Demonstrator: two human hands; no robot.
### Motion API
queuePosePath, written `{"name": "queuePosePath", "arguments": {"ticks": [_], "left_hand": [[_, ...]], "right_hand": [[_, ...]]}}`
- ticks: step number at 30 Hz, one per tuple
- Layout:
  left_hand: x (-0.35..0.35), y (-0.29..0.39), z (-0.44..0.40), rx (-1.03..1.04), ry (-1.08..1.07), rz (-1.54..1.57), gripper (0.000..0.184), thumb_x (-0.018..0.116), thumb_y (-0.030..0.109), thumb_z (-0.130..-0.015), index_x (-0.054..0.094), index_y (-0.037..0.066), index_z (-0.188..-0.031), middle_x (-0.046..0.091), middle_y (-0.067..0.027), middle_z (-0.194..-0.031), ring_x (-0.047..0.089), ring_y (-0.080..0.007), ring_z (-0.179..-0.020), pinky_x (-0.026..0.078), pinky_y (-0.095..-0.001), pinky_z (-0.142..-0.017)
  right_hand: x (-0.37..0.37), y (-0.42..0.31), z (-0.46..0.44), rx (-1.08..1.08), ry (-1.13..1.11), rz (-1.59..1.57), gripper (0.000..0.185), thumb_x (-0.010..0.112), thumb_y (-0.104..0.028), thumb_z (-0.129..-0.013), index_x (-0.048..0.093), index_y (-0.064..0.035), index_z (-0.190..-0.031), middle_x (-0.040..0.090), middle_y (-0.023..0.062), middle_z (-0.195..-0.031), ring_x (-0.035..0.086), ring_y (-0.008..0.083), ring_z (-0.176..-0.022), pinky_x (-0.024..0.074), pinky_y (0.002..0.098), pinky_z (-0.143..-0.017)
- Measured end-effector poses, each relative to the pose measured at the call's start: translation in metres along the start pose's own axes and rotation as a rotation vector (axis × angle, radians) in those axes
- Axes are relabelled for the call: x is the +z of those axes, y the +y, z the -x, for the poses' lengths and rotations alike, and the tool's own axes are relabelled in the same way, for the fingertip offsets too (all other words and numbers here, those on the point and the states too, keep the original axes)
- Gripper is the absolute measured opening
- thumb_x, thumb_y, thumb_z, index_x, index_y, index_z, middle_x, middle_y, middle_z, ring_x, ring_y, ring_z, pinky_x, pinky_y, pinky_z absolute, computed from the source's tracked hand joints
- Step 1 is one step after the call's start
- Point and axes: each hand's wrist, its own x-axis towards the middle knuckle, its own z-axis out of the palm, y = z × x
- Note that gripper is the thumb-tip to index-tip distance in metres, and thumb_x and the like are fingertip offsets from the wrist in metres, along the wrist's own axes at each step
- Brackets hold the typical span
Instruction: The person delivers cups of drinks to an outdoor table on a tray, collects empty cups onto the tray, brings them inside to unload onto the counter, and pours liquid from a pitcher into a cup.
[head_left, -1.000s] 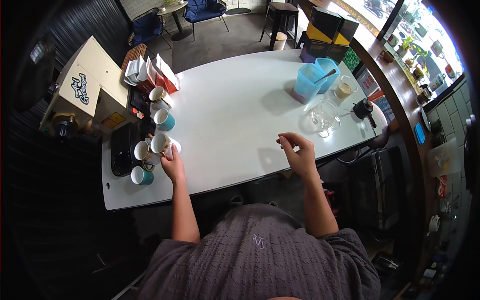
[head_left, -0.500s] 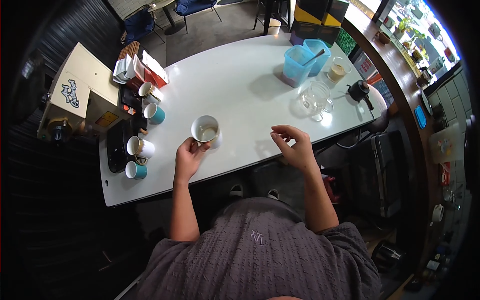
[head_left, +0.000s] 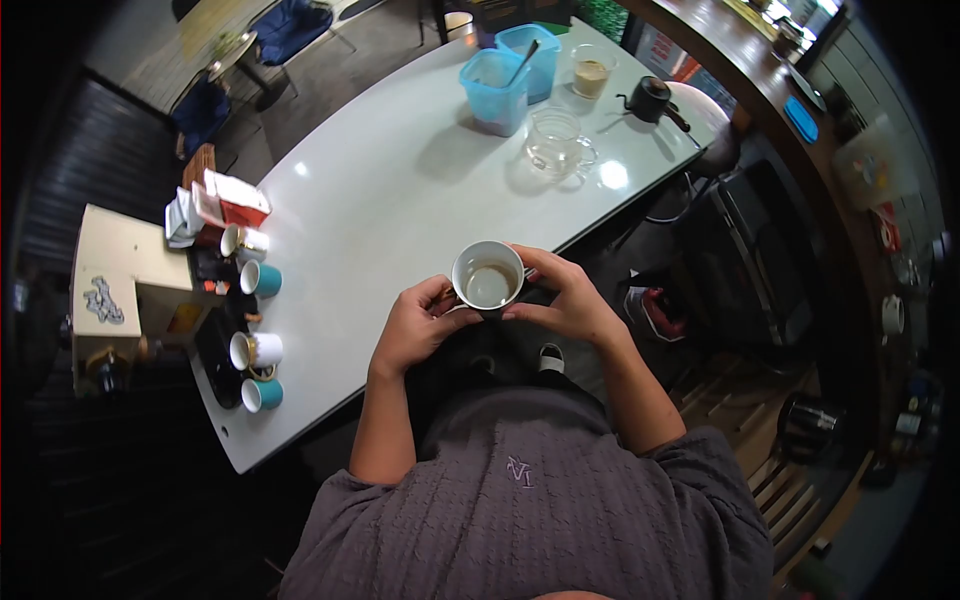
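Note:
A white cup [head_left: 489, 276] is between both my hands, above the front edge of the white table [head_left: 350, 220]. Its open top faces me and shows a stained inside with a little pale residue or liquid at the bottom. My left hand [head_left: 415, 322] grips its left side, thumb low on the rim. From the right, my right hand [head_left: 563, 298] holds it with fingers behind and thumb in front. Most of the cup's outer wall is hidden. Two white-and-gold cups [head_left: 258, 350] and two teal cups [head_left: 264, 279] stand along the table's left side.
Beige machine [head_left: 130, 290] and black tray [head_left: 217, 357] are at the left. Further back stand blue containers [head_left: 497, 98], a glass server [head_left: 554, 148], a glass with a beige drink [head_left: 589, 78] and a black kettle [head_left: 651, 99]. A wooden counter runs along the right.
My left hand has lifted the white cup from the left group and brought it right, in front of me. My right hand has closed on it. The view has turned and shifted.

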Motion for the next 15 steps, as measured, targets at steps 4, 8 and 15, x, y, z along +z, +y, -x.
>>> {"name": "queuePosePath", "arguments": {"ticks": [4, 8, 15], "left_hand": [[-0.007, 0.004, -0.016, 0.124, -0.197, 0.135, 0.024, 0.069, 0.018, -0.084, 0.059, 0.0, -0.098, 0.057, 0.0007, -0.083, 0.051, -0.0059, -0.082, 0.043, -0.0219, -0.075], [-0.024, 0.001, -0.035, 0.286, -0.416, -0.028, 0.022, 0.054, 0.02, -0.094, 0.057, -0.001, -0.103, 0.057, 0.0003, -0.085, 0.052, -0.0079, -0.082, 0.043, -0.0231, -0.076], [-0.006, -0.006, -0.045, 0.11, -0.843, 0.063, 0.025, 0.049, 0.023, -0.096, 0.055, 0.001, -0.103, 0.053, 0.0019, -0.081, 0.045, -0.0062, -0.074, 0.039, -0.0217, -0.068]], "right_hand": [[0.003, -0.004, 0.015, 0.059, 0.185, 0.046, 0.071, 0.081, -0.014, -0.064, 0.05, -0.0088, -0.128, 0.059, 0.009, -0.118, 0.058, 0.0201, -0.099, 0.0472, 0.032, -0.079], [0.02, -0.023, 0.031, 0.056, 0.369, 0.147, 0.069, 0.08, -0.011, -0.065, 0.051, -0.008, -0.128, 0.058, 0.0086, -0.119, 0.058, 0.0195, -0.099, 0.0471, 0.0315, -0.08], [0.07, -0.051, 0.09, 0.157, 0.721, 0.231, 0.068, 0.079, -0.012, -0.067, 0.05, -0.0071, -0.128, 0.055, 0.0082, -0.126, 0.058, 0.0189, -0.102, 0.0471, 0.0312, -0.084]]}}
